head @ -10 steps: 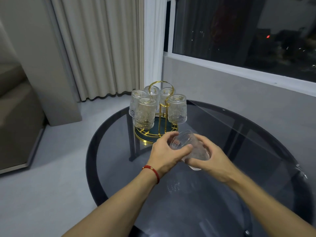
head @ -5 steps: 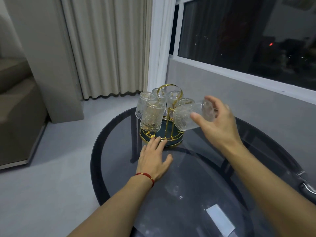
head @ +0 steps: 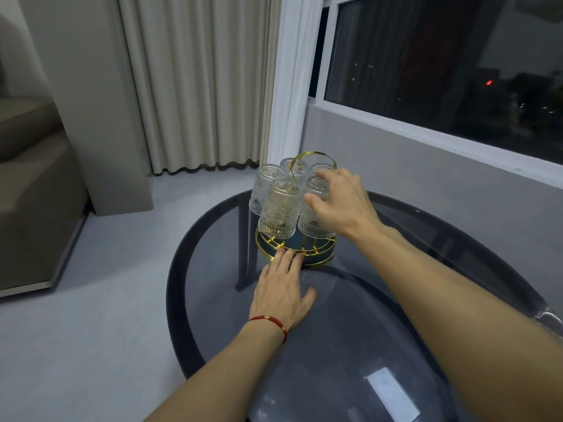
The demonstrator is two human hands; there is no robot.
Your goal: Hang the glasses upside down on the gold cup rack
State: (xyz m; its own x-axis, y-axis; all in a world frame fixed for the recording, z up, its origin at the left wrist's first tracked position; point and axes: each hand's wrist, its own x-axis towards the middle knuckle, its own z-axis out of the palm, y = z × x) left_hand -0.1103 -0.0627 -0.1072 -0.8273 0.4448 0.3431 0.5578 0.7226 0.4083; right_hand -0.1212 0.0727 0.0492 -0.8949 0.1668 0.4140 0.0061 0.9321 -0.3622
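The glass (head: pixel 313 220) is held upside down at the right side of the gold cup rack (head: pixel 297 251), gripped between thumb and fingers of the right hand (head: pixel 341 205). Other inverted glasses (head: pixel 278 210) are hung around it. The left hand (head: pixel 281 295) is laid flat on the glass table (head: pixel 350 345), fingers together, touching the rack's base.
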